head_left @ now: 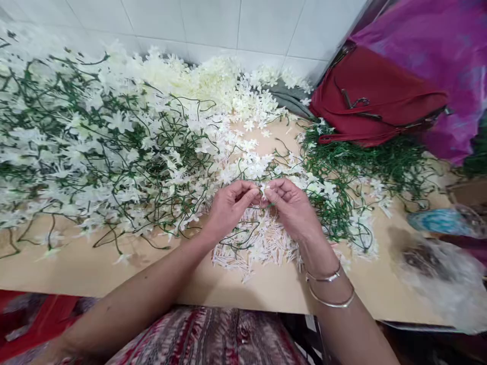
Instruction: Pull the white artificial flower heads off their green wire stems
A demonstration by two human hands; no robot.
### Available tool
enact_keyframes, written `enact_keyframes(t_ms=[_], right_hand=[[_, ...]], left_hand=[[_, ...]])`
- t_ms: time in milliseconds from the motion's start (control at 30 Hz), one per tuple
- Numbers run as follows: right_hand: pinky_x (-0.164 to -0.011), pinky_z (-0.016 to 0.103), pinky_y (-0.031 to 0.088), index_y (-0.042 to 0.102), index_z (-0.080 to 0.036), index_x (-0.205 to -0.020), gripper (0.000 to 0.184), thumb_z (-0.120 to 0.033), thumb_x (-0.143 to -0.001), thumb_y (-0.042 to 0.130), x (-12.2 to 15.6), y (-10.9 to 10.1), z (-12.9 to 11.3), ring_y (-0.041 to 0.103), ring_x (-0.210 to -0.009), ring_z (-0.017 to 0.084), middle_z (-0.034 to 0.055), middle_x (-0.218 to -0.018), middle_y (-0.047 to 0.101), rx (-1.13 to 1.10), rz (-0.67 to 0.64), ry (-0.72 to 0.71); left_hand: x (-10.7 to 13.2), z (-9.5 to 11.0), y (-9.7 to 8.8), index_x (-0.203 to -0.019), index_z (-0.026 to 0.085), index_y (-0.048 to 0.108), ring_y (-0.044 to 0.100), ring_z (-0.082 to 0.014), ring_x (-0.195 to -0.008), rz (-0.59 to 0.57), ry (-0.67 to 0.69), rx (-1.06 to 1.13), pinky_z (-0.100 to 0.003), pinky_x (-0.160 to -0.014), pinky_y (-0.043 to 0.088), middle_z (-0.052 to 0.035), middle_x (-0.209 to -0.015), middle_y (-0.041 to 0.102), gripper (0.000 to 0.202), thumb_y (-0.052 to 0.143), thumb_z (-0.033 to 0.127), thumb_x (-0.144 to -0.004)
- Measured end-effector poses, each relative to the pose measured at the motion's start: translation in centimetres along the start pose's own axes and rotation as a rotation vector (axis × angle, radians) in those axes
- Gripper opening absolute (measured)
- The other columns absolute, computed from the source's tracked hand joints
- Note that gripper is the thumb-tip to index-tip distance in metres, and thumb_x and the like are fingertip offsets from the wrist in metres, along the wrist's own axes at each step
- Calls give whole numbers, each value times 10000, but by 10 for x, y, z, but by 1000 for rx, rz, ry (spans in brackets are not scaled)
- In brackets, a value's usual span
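Observation:
My left hand (235, 205) and my right hand (291, 205) meet over the middle of the table, fingertips pinched close together. Between them is a small white artificial flower (264, 190), gripped from both sides, with a bit of green stem showing under the right fingers. Beneath my hands lies a heap of thin white stick-like pieces (270, 241). Loose white petals and blossoms (254, 165) are scattered just beyond my fingertips. A large pile of white artificial flowers on green stems (114, 142) spreads to the left.
Cream blossoms (213, 78) are heaped against the tiled wall (262, 25). Bare green stems (335, 167) lie at the right, below a red bag (376, 96) and purple plastic (437, 40). A clear plastic bag (445, 281) rests at the right edge of the tan table (266, 291).

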State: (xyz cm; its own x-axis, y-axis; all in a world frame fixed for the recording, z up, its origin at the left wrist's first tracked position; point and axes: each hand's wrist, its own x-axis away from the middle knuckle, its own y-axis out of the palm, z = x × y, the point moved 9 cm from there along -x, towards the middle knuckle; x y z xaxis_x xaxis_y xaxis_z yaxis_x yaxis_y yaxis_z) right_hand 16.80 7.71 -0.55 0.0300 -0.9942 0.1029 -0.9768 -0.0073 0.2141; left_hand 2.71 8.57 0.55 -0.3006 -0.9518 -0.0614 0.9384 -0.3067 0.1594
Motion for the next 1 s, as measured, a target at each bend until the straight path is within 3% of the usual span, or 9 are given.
enact_keyframes(t_ms=[200, 500, 800, 1000], right_hand=[[-717, 266, 521, 730, -266, -970, 338, -495, -757, 858, 6, 0, -16, 621, -755, 135, -12, -855, 669, -3, 27, -42], [-666, 257, 484, 742, -229, -777, 270, -399, -665, 920, -2, -8, -2, 574, -668, 120, -19, -743, 686, 65, 108, -88], [-682, 246, 477, 731, -232, -784, 236, -319, -669, 918, 0, -14, -7, 567, -661, 108, -33, -743, 673, -43, 178, -117], [-786, 259, 515, 711, -251, -840, 235, -297, -704, 897, 1, -16, -14, 632, -772, 127, -24, -825, 707, -40, 223, -214]], left_hand=[[2, 0, -9, -950, 160, 689, 694, -133, -784, 54, 47, -5, -261, -770, 585, -31, -842, 725, 206, 676, 365, -955], [4, 3, -2, -953, 153, 672, 699, -142, -772, 23, 35, -47, -268, -751, 576, -38, -834, 715, 227, 683, 379, -943], [3, 1, -4, -975, 166, 678, 670, -132, -760, 57, 54, -37, -264, -749, 554, -37, -856, 722, 192, 677, 357, -955], [2, 4, -4, -1206, 201, 631, 662, -101, -716, 51, 45, 18, -218, -665, 529, -26, -913, 720, 226, 585, 303, -1009]])
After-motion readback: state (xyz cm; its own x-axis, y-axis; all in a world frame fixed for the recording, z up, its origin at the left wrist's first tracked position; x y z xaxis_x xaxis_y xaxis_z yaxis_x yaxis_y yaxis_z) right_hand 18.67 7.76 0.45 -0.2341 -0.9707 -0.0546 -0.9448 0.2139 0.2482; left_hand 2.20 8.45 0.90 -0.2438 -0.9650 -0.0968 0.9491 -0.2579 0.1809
